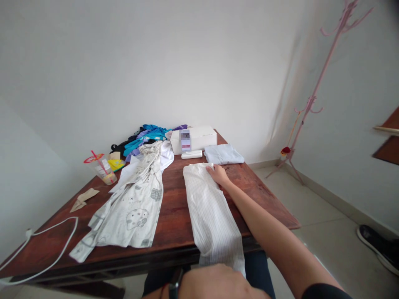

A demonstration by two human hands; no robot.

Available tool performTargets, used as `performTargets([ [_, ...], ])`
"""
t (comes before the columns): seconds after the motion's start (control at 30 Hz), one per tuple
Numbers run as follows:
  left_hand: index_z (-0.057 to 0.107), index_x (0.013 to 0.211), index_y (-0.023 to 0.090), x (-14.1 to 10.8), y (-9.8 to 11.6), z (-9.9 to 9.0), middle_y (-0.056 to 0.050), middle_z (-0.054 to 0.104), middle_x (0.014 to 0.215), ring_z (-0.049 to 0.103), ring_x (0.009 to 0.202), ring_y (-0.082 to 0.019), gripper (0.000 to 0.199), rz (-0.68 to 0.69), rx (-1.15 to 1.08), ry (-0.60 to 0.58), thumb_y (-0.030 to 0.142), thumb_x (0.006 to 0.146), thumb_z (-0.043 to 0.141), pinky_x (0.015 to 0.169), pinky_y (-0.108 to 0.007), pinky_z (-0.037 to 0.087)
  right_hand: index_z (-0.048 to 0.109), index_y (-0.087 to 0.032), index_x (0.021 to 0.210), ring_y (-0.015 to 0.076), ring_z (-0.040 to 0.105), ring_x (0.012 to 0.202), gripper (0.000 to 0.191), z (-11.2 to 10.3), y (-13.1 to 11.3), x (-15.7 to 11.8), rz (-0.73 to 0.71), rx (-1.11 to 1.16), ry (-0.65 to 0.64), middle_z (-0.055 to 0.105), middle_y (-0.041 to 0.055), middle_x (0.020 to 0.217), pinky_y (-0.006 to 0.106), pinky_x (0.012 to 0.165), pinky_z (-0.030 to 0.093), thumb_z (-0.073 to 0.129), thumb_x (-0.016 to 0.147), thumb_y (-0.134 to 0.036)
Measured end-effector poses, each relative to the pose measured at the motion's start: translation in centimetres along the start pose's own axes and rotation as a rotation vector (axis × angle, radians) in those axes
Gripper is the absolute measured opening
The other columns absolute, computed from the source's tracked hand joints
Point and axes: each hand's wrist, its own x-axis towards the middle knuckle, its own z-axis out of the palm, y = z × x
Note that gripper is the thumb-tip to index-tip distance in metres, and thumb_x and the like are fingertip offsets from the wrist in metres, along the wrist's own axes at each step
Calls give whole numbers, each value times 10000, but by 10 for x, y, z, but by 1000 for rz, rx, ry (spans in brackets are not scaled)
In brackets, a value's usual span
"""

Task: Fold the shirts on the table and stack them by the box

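A long white striped garment (207,203) lies on the dark red wooden table (174,207) and hangs over its front edge. My right hand (217,173) rests at the garment's far right corner, thumb and fingers closed on the cloth. Close to the camera is my left hand (218,282), at the garment's near end with a watch on the wrist; its fingers are hidden beneath the back of the hand. To the left lies a white shirt with a cat print (134,211). A folded light blue cloth (223,154) sits beyond my right hand.
At the back are a white box (202,139), a small white object (191,155) and a heap of coloured clothes (149,137). A plastic cup (104,169), crumpled paper (83,199) and a white cable (67,245) are at left. A pink coat stand (321,74) stands right.
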Motion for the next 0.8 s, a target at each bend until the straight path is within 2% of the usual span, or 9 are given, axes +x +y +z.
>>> performTargets([
  [0.03,587,1399,405,-11,2,-21,-69,786,960,756,793,-287,477,24,18,36,487,931,560,654,-362,554,624,-176,777,270,639,909,249,0,1,1,-12,-28,15,695,112,841,294,750,430,663,864,-406],
  [0.1,588,1399,337,-27,0,-65,-50,777,1043,740,934,-270,590,-16,-13,271,572,863,663,817,-339,551,605,-185,756,261,634,867,250,1,4,1,-36,-66,32,675,102,795,289,728,409,648,870,-403],
  [0.17,593,1374,298,-34,-17,-105,-37,766,1040,728,926,-221,483,-79,-52,520,501,936,590,843,-306,543,598,-186,747,244,623,825,244,1,5,2,-62,-81,37,659,89,763,281,705,393,618,883,-388],
  [0.27,598,1327,210,-28,-68,-154,-93,724,1158,689,1062,-245,475,-208,32,859,411,899,640,950,-345,522,614,-174,755,211,601,766,272,1,5,3,-104,-64,19,648,62,740,264,670,380,567,898,-400],
  [0.33,581,1331,171,-17,-106,-183,-140,659,1306,619,1218,-282,520,-275,152,950,368,861,681,1071,-389,455,633,-161,773,193,587,736,321,1,5,3,-131,-33,-4,649,48,737,254,649,384,544,899,-441],
  [0.43,513,1400,160,3,-147,-222,-172,540,1470,509,1361,-302,635,-262,226,873,474,870,669,1139,-400,385,657,-144,810,185,580,726,403,3,3,4,-167,26,-35,663,39,755,252,643,410,526,887,-518],
  [0.57,456,1444,152,31,-166,-260,-173,473,1534,485,1371,-307,745,-230,208,681,629,887,587,1108,-356,382,691,-139,905,209,613,811,449,4,5,5,-186,88,-67,711,51,854,267,696,467,530,873,-557],
  [0.7,608,1264,140,49,-173,-272,-107,682,1275,606,1137,-262,652,-215,169,567,654,862,593,925,-260,445,705,-138,990,243,643,888,456,4,10,6,-150,108,-105,736,67,896,293,729,508,539,879,-549],
  [0.8,672,1131,148,51,-181,-274,-49,738,1059,608,1001,-222,578,-210,143,509,650,857,589,820,-225,434,705,-145,1039,250,658,952,428,5,14,9,-116,112,-145,744,73,970,309,786,525,538,889,-509],
])
